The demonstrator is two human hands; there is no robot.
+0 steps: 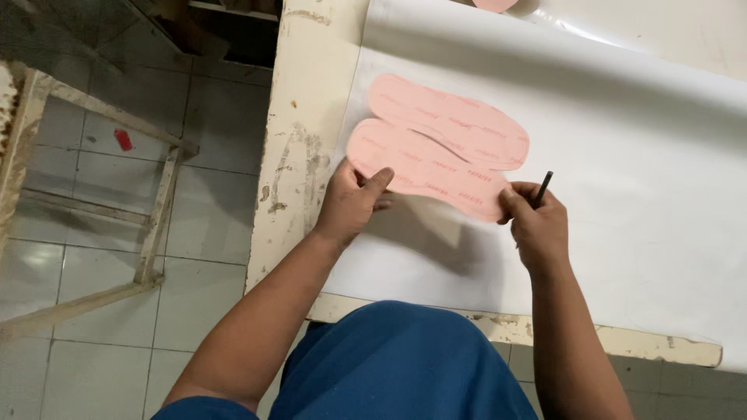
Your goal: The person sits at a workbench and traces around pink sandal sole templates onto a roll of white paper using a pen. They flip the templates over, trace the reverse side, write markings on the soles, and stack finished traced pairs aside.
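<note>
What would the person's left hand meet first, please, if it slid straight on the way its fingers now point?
The left hand already grips the near edge of the pink sole-shaped template; going on, it would probably run up across that, then onto the white sheet.

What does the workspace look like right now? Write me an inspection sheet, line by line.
Surface: worn cream table with chipped paint, covered by a large white sheet.
Job's things: pink sole-shaped template, two lobes, lying on the white sheet; dark pen.
Clutter: edge of another pink piece at the top of the view.
Grippers: left hand holds the template's near left end, thumb on top; right hand grips the pen and touches the template's right end.
Cables: nothing seen.
Surroundings: tiled floor, wooden frame at left, small red scrap on the floor.
</note>
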